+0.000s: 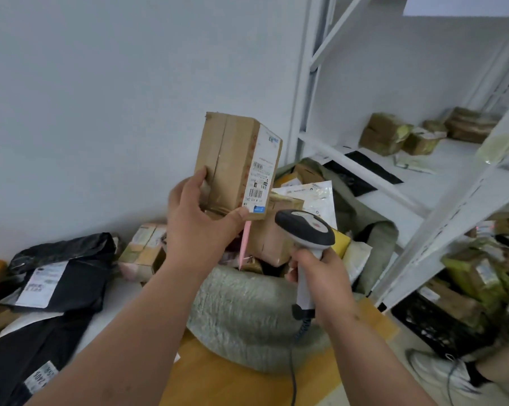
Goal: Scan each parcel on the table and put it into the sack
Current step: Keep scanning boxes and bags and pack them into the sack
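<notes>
My left hand (pixel 199 224) grips a taped cardboard parcel (pixel 232 159) by its lower end and holds it upright above the sack, with its white barcode label turned to the right. My right hand (pixel 320 276) grips the handle of a grey and black barcode scanner (pixel 307 230), whose head sits just below and right of the label. The grey-green woven sack (pixel 247 315) stands open under both hands and holds several boxes and mailers.
Black poly mailers (pixel 62 273) and a small taped box (pixel 143 250) lie on the table at the left. White shelving (pixel 423 183) with parcels stands at the right. A black crate (pixel 434 323) and another person's shoe (pixel 440 373) are on the floor.
</notes>
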Demonstrator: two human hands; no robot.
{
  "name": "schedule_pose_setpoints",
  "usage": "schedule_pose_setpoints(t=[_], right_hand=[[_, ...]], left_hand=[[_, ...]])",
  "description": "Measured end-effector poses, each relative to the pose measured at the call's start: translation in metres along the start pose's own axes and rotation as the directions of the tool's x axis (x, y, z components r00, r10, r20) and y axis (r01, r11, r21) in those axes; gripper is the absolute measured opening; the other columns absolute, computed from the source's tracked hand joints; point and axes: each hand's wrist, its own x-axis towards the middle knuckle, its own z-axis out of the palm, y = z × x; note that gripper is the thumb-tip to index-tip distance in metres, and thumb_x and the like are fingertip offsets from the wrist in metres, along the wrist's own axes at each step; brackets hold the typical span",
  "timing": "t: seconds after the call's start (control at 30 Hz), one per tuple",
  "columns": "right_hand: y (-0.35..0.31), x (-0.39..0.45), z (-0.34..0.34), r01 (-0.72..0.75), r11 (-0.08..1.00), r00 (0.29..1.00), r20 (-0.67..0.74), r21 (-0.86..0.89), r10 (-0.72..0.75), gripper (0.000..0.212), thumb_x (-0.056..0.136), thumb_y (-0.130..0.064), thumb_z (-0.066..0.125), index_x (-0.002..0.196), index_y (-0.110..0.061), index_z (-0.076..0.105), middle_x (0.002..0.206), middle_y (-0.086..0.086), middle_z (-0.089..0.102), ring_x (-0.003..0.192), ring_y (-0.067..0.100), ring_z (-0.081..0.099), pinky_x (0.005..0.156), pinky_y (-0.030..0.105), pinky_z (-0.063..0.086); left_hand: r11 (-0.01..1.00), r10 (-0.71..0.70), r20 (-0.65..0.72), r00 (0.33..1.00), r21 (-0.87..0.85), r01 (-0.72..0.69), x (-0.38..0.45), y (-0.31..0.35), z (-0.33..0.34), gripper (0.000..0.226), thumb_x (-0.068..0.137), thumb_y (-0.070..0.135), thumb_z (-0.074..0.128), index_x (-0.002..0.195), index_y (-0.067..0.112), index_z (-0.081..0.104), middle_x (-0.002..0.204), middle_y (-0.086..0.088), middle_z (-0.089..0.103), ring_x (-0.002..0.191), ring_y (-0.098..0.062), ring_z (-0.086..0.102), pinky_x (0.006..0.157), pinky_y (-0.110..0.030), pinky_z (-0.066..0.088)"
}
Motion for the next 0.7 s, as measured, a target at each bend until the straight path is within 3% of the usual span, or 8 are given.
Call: schedule_pose_setpoints(t=[0.17, 0.3, 0.37, 0.5, 0.6, 0.7], right_hand=[[-0.017, 0.032, -0.032, 0.005, 1.000, 0.995, -0.098, 0.020, -0.003, 0.006, 0.092, -0.017, 0.065, 0.097, -0.014, 0.062, 0.077, 0.005, 0.064, 0.061, 0.019, 0.061, 0.063, 0.035, 0.051], [-0.038, 0.072, -0.064, 0.042, 0.999, 0.989, -0.142, -0.027, -0.046, 0.007, 0.090, -0.021, 0.067, 0.093, -0.022, 0.061, 0.086, 0.004, 0.068, 0.066, 0.020, 0.068, 0.067, 0.035, 0.053], [-0.046, 0.094, -0.082, 0.046, 0.995, 0.987, -0.149, -0.093, -0.060, 0.008, 0.088, -0.023, 0.068, 0.091, -0.025, 0.061, 0.084, 0.003, 0.071, 0.071, 0.022, 0.071, 0.073, 0.038, 0.057], [-0.054, 0.136, -0.116, -0.016, 0.975, 0.998, -0.055, -0.223, 0.004, 0.006, 0.089, -0.024, 0.066, 0.093, -0.022, 0.061, 0.086, 0.006, 0.069, 0.072, 0.024, 0.072, 0.071, 0.037, 0.057], [-0.050, 0.168, -0.133, -0.019, 0.935, 0.999, 0.027, -0.355, 0.030, 0.011, 0.087, -0.023, 0.066, 0.096, -0.018, 0.063, 0.087, 0.008, 0.070, 0.076, 0.027, 0.074, 0.082, 0.045, 0.059], [-0.044, 0.195, -0.141, -0.075, 0.908, 0.989, 0.086, -0.411, 0.121, 0.014, 0.087, -0.023, 0.067, 0.098, -0.016, 0.062, 0.084, 0.009, 0.071, 0.078, 0.028, 0.074, 0.086, 0.046, 0.058]], left_hand=[[0.992, 0.115, 0.024, 0.993, 0.043, -0.116, 0.019, 0.023, 0.033, 0.088, 0.072, 0.039, 0.083, 0.146, 0.035, 0.038, 0.144, 0.012, 0.030, 0.128, -0.008, 0.039, 0.095, -0.012, 0.033], [0.965, 0.234, 0.007, 0.972, 0.119, -0.233, 0.030, 0.051, 0.057, 0.086, 0.073, 0.043, 0.080, 0.147, 0.036, 0.037, 0.148, 0.009, 0.028, 0.136, -0.014, 0.032, 0.107, -0.028, 0.034], [0.952, 0.265, -0.005, 0.964, 0.158, -0.261, 0.035, 0.064, 0.073, 0.087, 0.073, 0.044, 0.081, 0.147, 0.035, 0.037, 0.150, 0.008, 0.027, 0.138, -0.015, 0.028, 0.108, -0.029, 0.032], [0.939, 0.221, 0.089, 0.971, 0.251, -0.236, 0.041, 0.079, 0.117, 0.086, 0.073, 0.046, 0.080, 0.147, 0.035, 0.036, 0.151, 0.006, 0.026, 0.138, -0.018, 0.025, 0.112, -0.043, 0.035], [0.906, 0.129, 0.180, 0.975, 0.379, -0.190, 0.039, 0.079, 0.149, 0.086, 0.077, 0.049, 0.075, 0.150, 0.036, 0.031, 0.154, 0.007, 0.022, 0.140, -0.018, 0.018, 0.114, -0.043, 0.030], [0.881, 0.027, 0.187, 0.982, 0.460, -0.112, 0.038, 0.076, 0.171, 0.085, 0.078, 0.054, 0.072, 0.150, 0.038, 0.029, 0.154, 0.007, 0.022, 0.141, -0.020, 0.019, 0.111, -0.042, 0.029]])
